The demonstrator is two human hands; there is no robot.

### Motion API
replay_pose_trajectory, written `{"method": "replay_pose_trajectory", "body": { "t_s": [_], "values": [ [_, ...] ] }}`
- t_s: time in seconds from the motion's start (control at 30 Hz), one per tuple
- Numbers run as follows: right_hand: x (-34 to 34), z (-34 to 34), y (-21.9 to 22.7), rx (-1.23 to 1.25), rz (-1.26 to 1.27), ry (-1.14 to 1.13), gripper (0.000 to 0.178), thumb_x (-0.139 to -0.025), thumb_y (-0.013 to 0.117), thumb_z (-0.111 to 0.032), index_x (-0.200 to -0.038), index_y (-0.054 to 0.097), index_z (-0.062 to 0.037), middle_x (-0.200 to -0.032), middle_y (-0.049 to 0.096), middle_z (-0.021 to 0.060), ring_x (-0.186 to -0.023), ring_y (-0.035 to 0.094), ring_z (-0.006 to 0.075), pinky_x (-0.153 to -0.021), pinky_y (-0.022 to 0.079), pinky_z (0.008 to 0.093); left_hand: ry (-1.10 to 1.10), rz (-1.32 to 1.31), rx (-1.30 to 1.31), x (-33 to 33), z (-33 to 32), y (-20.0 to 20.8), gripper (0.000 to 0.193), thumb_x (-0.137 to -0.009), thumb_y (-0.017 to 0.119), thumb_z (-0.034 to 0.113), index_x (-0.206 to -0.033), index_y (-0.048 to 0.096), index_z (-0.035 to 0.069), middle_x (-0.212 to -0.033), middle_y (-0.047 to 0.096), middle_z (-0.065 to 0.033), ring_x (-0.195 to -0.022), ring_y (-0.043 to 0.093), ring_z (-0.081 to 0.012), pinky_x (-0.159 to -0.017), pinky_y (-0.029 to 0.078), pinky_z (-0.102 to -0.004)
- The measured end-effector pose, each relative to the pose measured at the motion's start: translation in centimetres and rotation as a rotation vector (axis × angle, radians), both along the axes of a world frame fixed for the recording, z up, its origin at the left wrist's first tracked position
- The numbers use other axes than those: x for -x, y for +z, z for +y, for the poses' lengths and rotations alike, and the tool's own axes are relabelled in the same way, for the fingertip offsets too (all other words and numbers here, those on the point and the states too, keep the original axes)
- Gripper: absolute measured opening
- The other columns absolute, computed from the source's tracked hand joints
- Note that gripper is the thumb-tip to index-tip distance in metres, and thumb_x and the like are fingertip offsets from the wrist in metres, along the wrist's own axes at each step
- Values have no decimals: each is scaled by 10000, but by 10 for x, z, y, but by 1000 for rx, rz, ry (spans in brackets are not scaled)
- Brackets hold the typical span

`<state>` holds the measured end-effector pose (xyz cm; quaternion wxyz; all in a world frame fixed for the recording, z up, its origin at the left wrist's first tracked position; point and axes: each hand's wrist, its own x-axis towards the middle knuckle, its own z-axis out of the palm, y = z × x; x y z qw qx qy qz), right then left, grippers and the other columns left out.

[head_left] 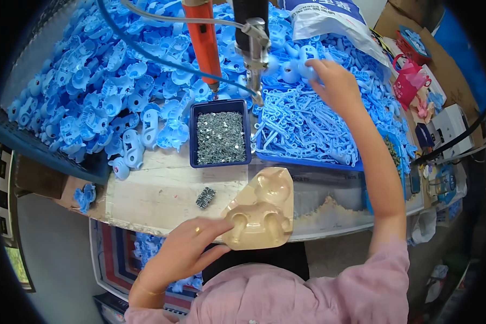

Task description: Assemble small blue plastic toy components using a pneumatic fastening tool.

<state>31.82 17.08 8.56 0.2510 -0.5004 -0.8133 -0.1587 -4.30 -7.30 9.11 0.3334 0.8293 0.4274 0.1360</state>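
My right hand (337, 86) reaches to the far right, its fingers closed on a light blue plastic toy shell (308, 56) at the edge of the heap. Near me, my left hand (191, 240) lies with fingers stretched and thumb apart, at the left edge of a tan moulded holder (259, 210). That holder has a round hollow at its top and two leg-like ridges below. A small clump of screws (206, 198) lies on the table beside it.
A dark blue tray (193, 135) holds many small screws. An orange power screwdriver (202, 38) hangs above it, next to a black and metal tool (254, 43). Blue shells (113, 81) heap behind; thin blue parts (302, 124) fill another tray. A pink basket (410, 78) stands right.
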Motion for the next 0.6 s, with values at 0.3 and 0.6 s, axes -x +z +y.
{"method": "replay_pose_trajectory", "body": {
  "t_s": [0.3,0.6],
  "values": [
    [35,-191,4,259,-63,186,256,-731,711,-59,-952,584,-81,-811,595,98,-760,649,292,-616,529,385,-18,-353,-483,-124,42,-54,871,-762,784,79,-1504,343,-34,-1494,458,-220,-1307,503,-403,-1107,425,-443],
    [28,-238,11,417,-1,446,210,-772,711,-145,-926,586,-77,-908,624,69,-838,668,233,-614,536,356,-89,-500,-482,-146,23,-91,723,-698,792,-8,-1363,508,11,-1283,607,-127,-1239,561,-380,-982,513,-438]
  ]
}}
